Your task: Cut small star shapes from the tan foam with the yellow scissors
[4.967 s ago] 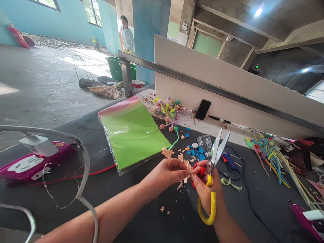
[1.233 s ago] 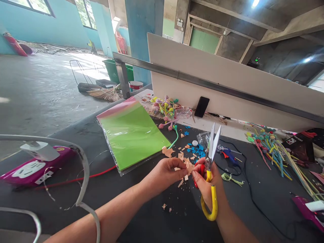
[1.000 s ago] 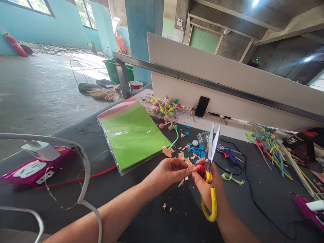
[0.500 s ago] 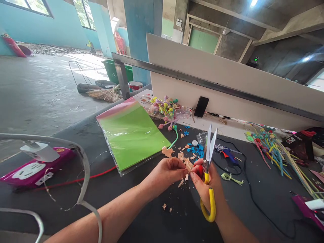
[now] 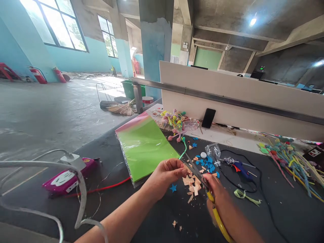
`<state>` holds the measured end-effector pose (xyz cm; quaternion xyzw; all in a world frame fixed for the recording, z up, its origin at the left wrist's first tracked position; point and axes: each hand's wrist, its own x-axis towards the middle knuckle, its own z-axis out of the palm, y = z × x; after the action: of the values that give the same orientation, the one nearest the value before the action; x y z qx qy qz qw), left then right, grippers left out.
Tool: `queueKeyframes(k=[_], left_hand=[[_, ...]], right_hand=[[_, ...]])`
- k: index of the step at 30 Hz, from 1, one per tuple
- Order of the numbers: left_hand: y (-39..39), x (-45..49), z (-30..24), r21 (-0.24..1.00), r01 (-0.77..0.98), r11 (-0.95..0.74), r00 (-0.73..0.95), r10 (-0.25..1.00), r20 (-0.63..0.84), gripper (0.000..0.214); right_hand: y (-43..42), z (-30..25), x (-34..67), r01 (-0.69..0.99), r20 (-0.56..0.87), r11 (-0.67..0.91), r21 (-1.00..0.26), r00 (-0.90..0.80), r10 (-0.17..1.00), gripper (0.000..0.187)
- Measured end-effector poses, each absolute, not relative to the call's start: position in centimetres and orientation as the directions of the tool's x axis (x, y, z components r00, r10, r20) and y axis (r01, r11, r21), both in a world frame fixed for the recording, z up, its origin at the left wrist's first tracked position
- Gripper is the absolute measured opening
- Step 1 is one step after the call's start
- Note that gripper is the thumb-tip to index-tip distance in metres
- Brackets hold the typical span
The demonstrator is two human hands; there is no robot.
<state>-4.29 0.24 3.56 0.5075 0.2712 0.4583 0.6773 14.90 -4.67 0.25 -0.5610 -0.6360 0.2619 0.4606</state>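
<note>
My right hand (image 5: 218,191) is wrapped round yellow-handled scissors (image 5: 196,172), whose parted blades point forward and left. My left hand (image 5: 169,176) is closed in a pinch beside the blade tips; whatever lies between thumb and finger is too small to make out. Under the blades and between my hands lies a pile of peach-coloured scraps (image 5: 194,186). Just beyond it are blue cut pieces (image 5: 208,165), and a blue star (image 5: 173,188) rests on the black table below my left hand.
A plastic-wrapped pack of green sheets (image 5: 149,148) lies left of centre. Behind are yarn-like stems (image 5: 174,119) and a leaning phone (image 5: 209,118). To the right are a clear bottle (image 5: 214,153), a blue glue gun (image 5: 241,170) and its cord. A purple power strip (image 5: 73,179) sits left.
The scissors have swung from upright to lying low, blades now beside my left fingers. My right hand has turned with them. The view has shifted left and up.
</note>
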Motion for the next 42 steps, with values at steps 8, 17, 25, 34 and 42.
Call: queueKeyframes(k=[8, 17, 25, 34, 42], left_hand=[[0.2, -4.6, 3.3, 0.945, -0.327, -0.003, 0.441, 0.884, 0.155, 0.022], [0.4, -5.0, 2.8, 0.972, -0.213, -0.094, 0.446, 0.876, 0.183, 0.019], [0.0, -4.5, 3.2, 0.943, -0.325, -0.076, 0.396, 0.894, 0.209, 0.015], [-0.5, -4.0, 2.5, 0.908, -0.417, -0.041, 0.365, 0.907, 0.209, 0.009], [-1.1, -2.9, 2.2, 0.878, -0.478, 0.015, 0.285, 0.948, 0.139, 0.009]], right_hand=[[-5.5, 2.4, 15.6, 0.73, 0.238, 0.323, -0.603, -0.222, 0.946, 0.038], [-5.9, 2.8, 15.7, 0.771, 0.115, 0.256, -0.582, -0.234, 0.965, 0.062], [-5.2, 0.8, 15.6, 0.746, 0.225, 0.299, -0.595, -0.203, 0.953, 0.065], [-5.2, 0.3, 15.4, 0.719, 0.278, 0.304, -0.625, -0.158, 0.947, 0.065], [-5.7, 2.2, 14.5, 0.691, 0.204, 0.225, -0.687, -0.114, 0.972, 0.046]])
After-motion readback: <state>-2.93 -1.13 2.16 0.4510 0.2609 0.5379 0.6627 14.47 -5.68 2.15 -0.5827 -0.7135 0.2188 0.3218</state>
